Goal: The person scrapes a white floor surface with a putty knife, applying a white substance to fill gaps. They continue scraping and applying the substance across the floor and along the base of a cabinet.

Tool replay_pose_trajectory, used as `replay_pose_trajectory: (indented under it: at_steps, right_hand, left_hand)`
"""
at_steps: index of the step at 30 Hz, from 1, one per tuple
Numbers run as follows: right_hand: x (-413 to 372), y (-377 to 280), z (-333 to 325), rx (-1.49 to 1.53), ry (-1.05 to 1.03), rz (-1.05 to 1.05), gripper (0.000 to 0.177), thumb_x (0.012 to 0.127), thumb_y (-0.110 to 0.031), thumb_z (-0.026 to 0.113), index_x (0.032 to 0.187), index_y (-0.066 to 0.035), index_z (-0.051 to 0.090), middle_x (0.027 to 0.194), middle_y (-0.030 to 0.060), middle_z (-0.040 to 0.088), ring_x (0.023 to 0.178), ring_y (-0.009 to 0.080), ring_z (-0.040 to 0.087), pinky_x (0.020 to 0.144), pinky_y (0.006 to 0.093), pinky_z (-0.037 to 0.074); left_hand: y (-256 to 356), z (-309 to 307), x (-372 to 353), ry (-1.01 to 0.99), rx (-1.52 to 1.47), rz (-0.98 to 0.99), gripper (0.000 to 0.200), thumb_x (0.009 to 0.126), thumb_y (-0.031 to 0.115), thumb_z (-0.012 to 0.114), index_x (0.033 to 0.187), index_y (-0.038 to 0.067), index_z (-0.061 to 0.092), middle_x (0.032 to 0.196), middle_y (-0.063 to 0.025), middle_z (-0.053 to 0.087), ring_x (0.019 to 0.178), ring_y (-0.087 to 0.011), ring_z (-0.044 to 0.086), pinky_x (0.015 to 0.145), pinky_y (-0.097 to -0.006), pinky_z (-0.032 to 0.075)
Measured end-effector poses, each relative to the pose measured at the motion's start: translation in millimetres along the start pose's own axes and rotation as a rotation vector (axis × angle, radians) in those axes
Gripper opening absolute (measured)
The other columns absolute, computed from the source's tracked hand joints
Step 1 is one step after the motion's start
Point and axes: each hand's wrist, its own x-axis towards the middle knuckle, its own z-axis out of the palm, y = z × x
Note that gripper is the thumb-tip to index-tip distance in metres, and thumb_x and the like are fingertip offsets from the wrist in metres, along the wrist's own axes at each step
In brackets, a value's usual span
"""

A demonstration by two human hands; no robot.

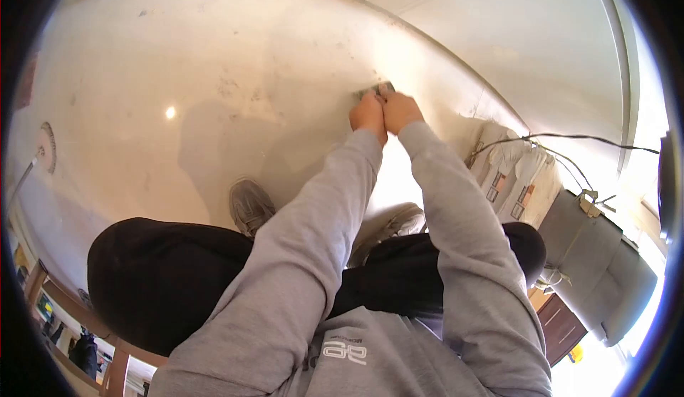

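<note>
Nearest to me, the crouching person's grey sweatshirt is showing pale, looped characters, upside down from here, with a smaller line I'm not managing to read. Past the knees, the left hand and right hand are pressing together, fingers clamping a small, dark flat piece against the pale, smudged floor, well ahead of the shoes. Most of it is hiding under the fingers, but it is looking light, thin and fairly stiff to me, hardly fragile, perhaps sliding easily on that glossy surface; its thicker rear edge, if there is one, would be offering the surest hold, with both thumbs bearing on top. Farther off to the right, pale sacks are carrying orange-and-dark labels, their lettering staying too small for me, and I'm spotting no readable brand.
</note>
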Motion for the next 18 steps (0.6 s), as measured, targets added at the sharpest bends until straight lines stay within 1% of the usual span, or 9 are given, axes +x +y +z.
replay_pose_trajectory:
  at_steps: [1, 4, 6, 8, 9, 10, 13, 16, 18]
  right_hand:
    - [-8.9, -0.9, 5.7, 0.096, 0.097, -0.01, 0.047, 0.102, -0.038, 0.037, 0.138, -0.012, 0.052, 0.112, 0.017, 0.068, 0.104, 0.0365, 0.064, 0.093, 0.0436, 0.05]
    - [-2.0, -4.8, -3.9, 0.147, 0.065, -0.026, 0.047, 0.102, -0.036, 0.036, 0.138, -0.01, 0.052, 0.114, 0.0174, 0.067, 0.104, 0.0363, 0.064, 0.092, 0.0439, 0.05]
    - [-1.5, -3.4, -2.3, 0.126, -0.012, -0.022, 0.047, 0.102, -0.034, 0.036, 0.14, -0.01, 0.05, 0.117, 0.017, 0.066, 0.105, 0.036, 0.063, 0.093, 0.0436, 0.05]
    - [-0.6, -6.9, -6.3, 0.062, -0.089, 0.027, 0.047, 0.102, -0.033, 0.036, 0.142, -0.012, 0.049, 0.12, 0.017, 0.065, 0.107, 0.0357, 0.063, 0.094, 0.0432, 0.049]
    - [-9.6, -4.7, 4.6, 0.117, 0.05, 0.034, 0.046, 0.101, -0.033, 0.038, 0.141, -0.013, 0.051, 0.121, 0.0173, 0.065, 0.106, 0.0364, 0.063, 0.094, 0.0432, 0.049]
    - [-13.4, -5.0, 10.8, 0.175, 0.152, 0.0, 0.046, 0.1, -0.034, 0.04, 0.139, -0.012, 0.052, 0.118, 0.0184, 0.066, 0.105, 0.0374, 0.063, 0.093, 0.0436, 0.049]
    - [5.2, -1.1, -1.8, 0.285, 0.129, 0.007, 0.044, 0.1, -0.033, 0.041, 0.135, -0.01, 0.056, 0.112, 0.0199, 0.067, 0.104, 0.0382, 0.063, 0.093, 0.0442, 0.049]
    - [7.5, -0.8, -3.4, 0.309, 0.12, 0.001, 0.043, 0.1, -0.033, 0.042, 0.13, -0.008, 0.06, 0.11, 0.0211, 0.067, 0.101, 0.0394, 0.064, 0.09, 0.045, 0.05]
    - [-6.1, -0.9, 24.6, 0.316, 0.266, 0.015, 0.041, 0.1, -0.032, 0.043, 0.125, -0.006, 0.062, 0.107, 0.0216, 0.068, 0.099, 0.0397, 0.064, 0.089, 0.0456, 0.05]
  left_hand:
    - [-1.0, 1.8, -3.0, 0.081, -0.053, 0.012, 0.036, 0.092, 0.025, 0.056, 0.102, -0.009, 0.062, 0.1, -0.016, 0.068, 0.085, -0.023, 0.066, 0.069, -0.0352, 0.052]
    - [11.9, 3.8, 0.1, 0.035, 0.084, 0.005, 0.03, 0.088, 0.02, 0.056, 0.104, -0.005, 0.061, 0.097, -0.0132, 0.066, 0.087, -0.0218, 0.064, 0.07, -0.0352, 0.052]
    - [-0.2, -1.4, 14.4, 0.033, 0.027, -0.009, 0.041, 0.095, 0.028, 0.055, 0.103, -0.011, 0.062, 0.1, -0.0165, 0.069, 0.087, -0.0224, 0.066, 0.072, -0.0336, 0.052]
    - [-5.6, -7.7, 29.3, 0.046, 0.269, 0.049, 0.045, 0.094, 0.031, 0.055, 0.102, -0.013, 0.063, 0.102, -0.0192, 0.069, 0.09, -0.0246, 0.066, 0.074, -0.035, 0.052]
    - [-14.9, -9.7, 26.1, 0.003, 0.076, 0.06, 0.048, 0.091, 0.033, 0.056, 0.1, -0.014, 0.063, 0.103, -0.0229, 0.068, 0.092, -0.0286, 0.066, 0.076, -0.0373, 0.052]
    - [-12.5, -6.1, 38.2, 0.003, 0.066, 0.071, 0.048, 0.091, 0.033, 0.056, 0.1, -0.014, 0.063, 0.103, -0.0229, 0.068, 0.092, -0.0286, 0.066, 0.076, -0.0373, 0.052]
    - [0.2, 2.8, 36.1, -0.001, 0.22, 0.072, 0.036, 0.093, 0.025, 0.058, 0.103, -0.009, 0.062, 0.099, -0.0156, 0.067, 0.087, -0.0223, 0.064, 0.07, -0.0359, 0.052]
    - [0.3, -2.4, 40.8, 0.058, 0.405, 0.093, 0.039, 0.092, 0.028, 0.06, 0.102, -0.01, 0.063, 0.096, -0.0173, 0.068, 0.086, -0.0231, 0.064, 0.069, -0.0369, 0.051]
    - [-11.2, -8.9, 49.4, 0.085, 0.411, 0.12, 0.04, 0.092, 0.029, 0.059, 0.102, -0.01, 0.063, 0.096, -0.0178, 0.068, 0.085, -0.0228, 0.064, 0.069, -0.0368, 0.051]
